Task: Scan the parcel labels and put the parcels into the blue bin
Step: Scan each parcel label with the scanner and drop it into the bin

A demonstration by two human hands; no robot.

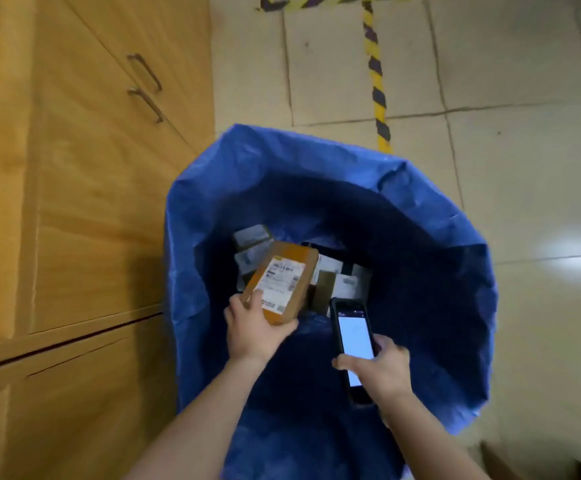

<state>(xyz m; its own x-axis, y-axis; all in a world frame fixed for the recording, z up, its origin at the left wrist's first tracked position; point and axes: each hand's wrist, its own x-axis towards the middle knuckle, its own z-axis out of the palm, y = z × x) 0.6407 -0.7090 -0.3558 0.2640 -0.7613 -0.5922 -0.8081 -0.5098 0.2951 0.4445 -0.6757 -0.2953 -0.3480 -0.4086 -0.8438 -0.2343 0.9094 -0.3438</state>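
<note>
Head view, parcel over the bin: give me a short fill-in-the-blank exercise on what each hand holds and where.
1. The left hand grips a brown parcel whose white ____ faces the camera.
2. The right hand holds a scanner with its ____ lit.
3. Both hands are over the open ____ bin, which holds other parcels at the bottom.

Missing words: label; screen; blue
</note>
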